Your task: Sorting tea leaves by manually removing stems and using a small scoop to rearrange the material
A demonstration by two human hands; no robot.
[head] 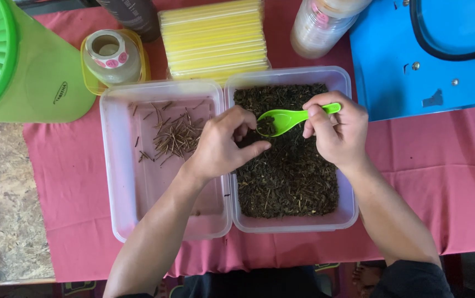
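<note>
Pinching a green spoon [287, 118], the right hand [336, 132] is held over the leaf-filled tub [290, 157]; its bowl is picked at by the curled left hand [223, 143]. Left of that tub, few stems [175, 135] are gathered; most leaves seem unsorted.

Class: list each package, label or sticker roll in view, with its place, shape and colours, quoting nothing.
Green jug: far left, tall, small dark oval label.
Sticker roll: beside the jug, round, white with pink stickers.
Yellow packets: top centre, flat stack.
Jar: top right of centre, clear, pink-and-white label.
</note>
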